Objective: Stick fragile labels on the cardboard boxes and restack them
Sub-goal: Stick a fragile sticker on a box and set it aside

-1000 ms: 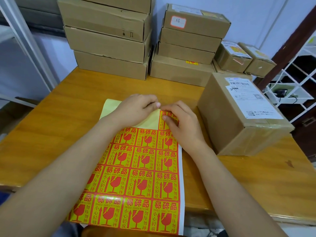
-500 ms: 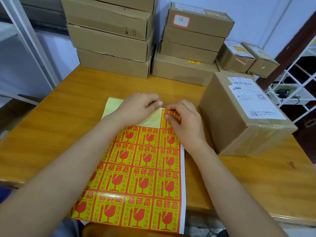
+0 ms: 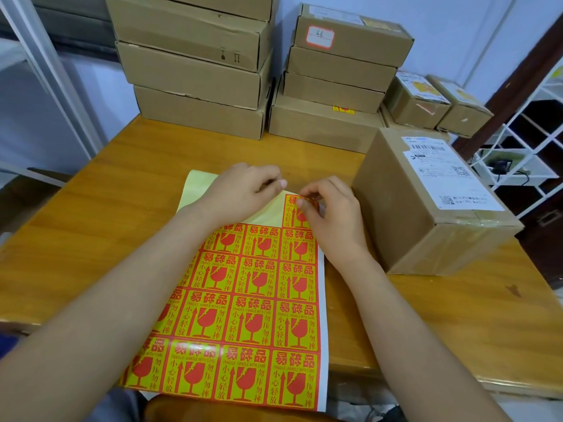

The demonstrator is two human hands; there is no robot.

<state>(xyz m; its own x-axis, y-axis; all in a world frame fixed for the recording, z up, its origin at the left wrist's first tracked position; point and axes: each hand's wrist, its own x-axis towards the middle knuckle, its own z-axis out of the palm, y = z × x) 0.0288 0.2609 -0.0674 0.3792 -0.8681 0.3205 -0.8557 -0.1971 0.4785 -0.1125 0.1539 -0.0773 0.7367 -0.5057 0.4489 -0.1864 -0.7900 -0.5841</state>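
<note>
Both bare forearms reach forward from the lower corners and converge near the middle. The left hand [image 3: 240, 190] lies palm down, knuckles up, fingers loosely curled with the tips pressing downward. The right hand [image 3: 330, 208] sits just beside it, close but apart, fingers bent inward, thumb and forefinger pinched together at their tips. Both wrists stay low and nearly straight.

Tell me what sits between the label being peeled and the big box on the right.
Nothing visible. The right hand pinches the top-right label on the sheet, and only bare table shows between it and the big box just to its right.
</note>
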